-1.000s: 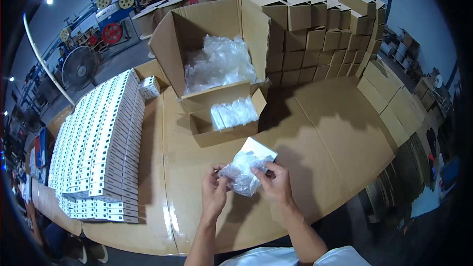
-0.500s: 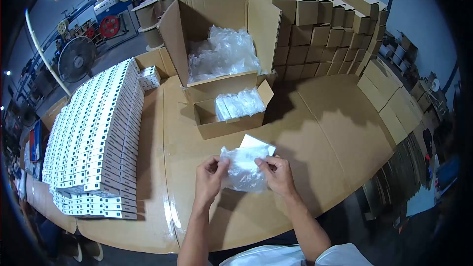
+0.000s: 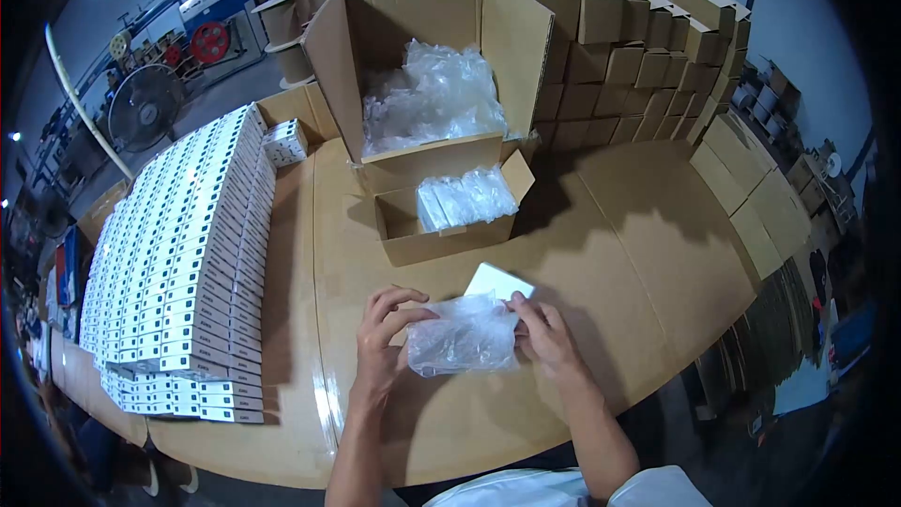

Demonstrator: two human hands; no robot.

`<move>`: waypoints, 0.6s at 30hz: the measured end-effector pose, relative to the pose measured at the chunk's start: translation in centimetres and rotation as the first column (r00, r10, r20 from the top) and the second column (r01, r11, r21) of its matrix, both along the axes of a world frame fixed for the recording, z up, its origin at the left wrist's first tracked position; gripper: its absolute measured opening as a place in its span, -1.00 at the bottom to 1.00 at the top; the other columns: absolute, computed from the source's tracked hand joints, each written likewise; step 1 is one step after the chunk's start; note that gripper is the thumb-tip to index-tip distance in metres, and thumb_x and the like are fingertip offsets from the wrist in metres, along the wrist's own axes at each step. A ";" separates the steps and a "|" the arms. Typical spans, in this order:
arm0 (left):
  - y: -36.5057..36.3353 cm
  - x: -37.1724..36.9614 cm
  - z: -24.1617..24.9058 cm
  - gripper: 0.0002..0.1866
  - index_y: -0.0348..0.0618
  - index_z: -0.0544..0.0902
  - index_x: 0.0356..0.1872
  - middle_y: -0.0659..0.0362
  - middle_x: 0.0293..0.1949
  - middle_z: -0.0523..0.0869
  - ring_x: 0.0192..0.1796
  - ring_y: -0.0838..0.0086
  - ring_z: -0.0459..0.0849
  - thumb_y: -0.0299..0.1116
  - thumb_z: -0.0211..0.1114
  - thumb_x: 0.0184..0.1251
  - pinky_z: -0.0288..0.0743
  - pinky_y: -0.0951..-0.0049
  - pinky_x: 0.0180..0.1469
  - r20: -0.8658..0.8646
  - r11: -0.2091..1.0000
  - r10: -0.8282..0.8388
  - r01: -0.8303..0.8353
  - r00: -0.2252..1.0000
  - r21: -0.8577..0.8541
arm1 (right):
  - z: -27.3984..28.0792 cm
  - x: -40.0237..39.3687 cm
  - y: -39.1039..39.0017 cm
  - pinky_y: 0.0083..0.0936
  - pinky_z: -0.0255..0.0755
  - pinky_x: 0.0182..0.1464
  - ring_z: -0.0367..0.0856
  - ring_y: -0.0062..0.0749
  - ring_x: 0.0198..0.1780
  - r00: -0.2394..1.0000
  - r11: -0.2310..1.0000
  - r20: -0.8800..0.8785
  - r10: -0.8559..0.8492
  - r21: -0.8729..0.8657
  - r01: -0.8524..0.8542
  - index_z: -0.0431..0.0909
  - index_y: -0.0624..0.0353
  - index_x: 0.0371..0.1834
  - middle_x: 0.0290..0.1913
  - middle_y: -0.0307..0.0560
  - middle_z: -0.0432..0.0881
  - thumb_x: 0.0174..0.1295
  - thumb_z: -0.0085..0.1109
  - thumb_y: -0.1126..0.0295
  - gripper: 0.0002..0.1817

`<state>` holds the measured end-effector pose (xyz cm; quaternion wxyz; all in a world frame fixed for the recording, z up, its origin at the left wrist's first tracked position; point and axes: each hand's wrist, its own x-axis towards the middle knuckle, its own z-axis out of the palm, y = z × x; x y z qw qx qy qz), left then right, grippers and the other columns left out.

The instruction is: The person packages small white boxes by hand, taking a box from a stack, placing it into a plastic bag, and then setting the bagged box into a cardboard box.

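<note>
A clear bubble-wrap pouch (image 3: 460, 343) is held over the cardboard-covered table, in front of my body. My left hand (image 3: 383, 333) is curled at its left edge, fingers bent over the upper corner, the thumb partly behind the plastic. On the other side my right hand (image 3: 549, 333) pinches the pouch's upper right corner together with a white box (image 3: 499, 280). That flat box sticks out beyond the pouch's top edge, its lower part covered by plastic and fingers.
An open carton (image 3: 441, 246) ahead holds several wrapped white packs (image 3: 465, 199). Behind it, a taller carton (image 3: 333, 66) contains loose clear pouches (image 3: 432, 99). Stacked white boxes (image 3: 178, 253) line the left; brown cartons (image 3: 601, 66) are piled at back right.
The pouch has swung lower and left, showing more of the box above it. My left fingers have loosened from a tight pinch into a wider curl; my right hand has shifted slightly right.
</note>
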<state>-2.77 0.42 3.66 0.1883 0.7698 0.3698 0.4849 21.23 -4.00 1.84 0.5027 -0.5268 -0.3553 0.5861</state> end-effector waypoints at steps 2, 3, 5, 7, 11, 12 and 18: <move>-0.3 -0.5 -0.8 -0.81 -0.16 0.77 -0.28 0.12 -0.15 0.73 0.00 0.25 0.63 -0.52 0.42 0.02 0.50 0.27 0.02 0.047 0.998 0.001 0.002 0.999 -0.065 | 1.3 0.9 -0.5 -0.55 0.55 -0.09 0.62 -0.55 -0.01 0.980 0.980 0.198 -0.031 0.197 -0.009 0.64 0.22 0.12 -0.06 -0.11 0.66 0.45 0.14 0.09 -0.57; -0.7 -0.5 -1.2 -0.85 -0.24 0.75 -0.25 0.10 -0.17 0.73 -0.04 0.22 0.66 -0.61 0.36 0.14 0.52 0.31 0.05 0.103 0.983 0.024 -0.005 0.994 -0.185 | 0.6 1.3 0.1 -0.46 0.59 0.01 0.62 -0.42 0.06 0.987 0.949 0.162 -0.013 0.311 -0.039 0.59 0.18 0.23 0.17 0.00 0.55 0.30 0.35 0.09 -0.47; -1.0 -0.4 -1.2 -0.87 -0.28 0.73 -0.22 0.07 -0.17 0.73 -0.09 0.26 0.68 -0.62 0.31 0.23 0.52 0.36 0.03 0.131 0.953 -0.005 0.044 0.991 -0.301 | 0.2 2.1 -0.1 -0.44 0.57 0.10 0.61 -0.35 0.09 0.961 0.875 0.276 -0.022 0.470 -0.115 0.58 0.19 0.25 0.22 0.03 0.50 0.13 0.51 0.11 -0.35; -1.3 -0.5 -0.4 -0.88 -0.35 0.71 -0.17 0.03 -0.17 0.72 -0.13 0.31 0.69 -0.60 0.24 0.37 0.51 0.43 0.02 0.114 0.919 -0.063 0.102 0.991 -0.381 | 0.6 2.2 0.4 -0.38 0.55 0.19 0.58 -0.26 0.14 0.944 0.824 0.331 0.013 0.530 -0.198 0.59 0.22 0.23 0.20 0.06 0.48 -0.13 0.69 0.10 -0.18; -1.4 -0.2 -0.5 -0.86 -0.36 0.69 -0.11 0.01 -0.10 0.72 -0.02 0.30 0.68 -0.56 0.20 0.43 0.48 0.42 0.08 0.180 0.867 -0.107 0.181 0.978 -0.465 | -0.8 0.5 0.9 -0.36 0.61 0.12 0.63 -0.29 0.06 0.890 0.841 0.454 -0.040 0.497 -0.215 0.66 0.32 0.07 0.07 0.09 0.54 0.03 0.61 0.22 -0.42; -1.5 -0.2 -0.4 -0.85 -0.36 0.68 -0.09 0.01 -0.08 0.72 0.00 0.31 0.68 -0.54 0.20 0.44 0.48 0.41 0.10 0.191 0.858 -0.113 0.193 0.975 -0.477 | -0.9 -0.1 1.0 -0.39 0.62 0.08 0.64 -0.31 0.03 0.910 0.875 0.411 -0.054 0.459 -0.156 0.67 0.34 0.03 0.05 0.09 0.55 0.07 0.57 0.27 -0.49; -2.1 -0.2 -1.4 -0.63 -0.35 0.58 0.12 0.10 -0.04 0.72 0.04 0.43 0.65 -0.47 0.38 0.34 0.51 0.39 0.12 0.413 0.714 -0.037 0.313 0.910 -0.626 | -1.0 -2.7 0.6 -0.48 0.67 -0.04 0.66 -0.44 -0.10 0.937 0.930 0.325 -0.131 0.368 0.002 0.67 0.42 -0.25 -0.07 0.00 0.59 0.19 0.45 0.46 -0.78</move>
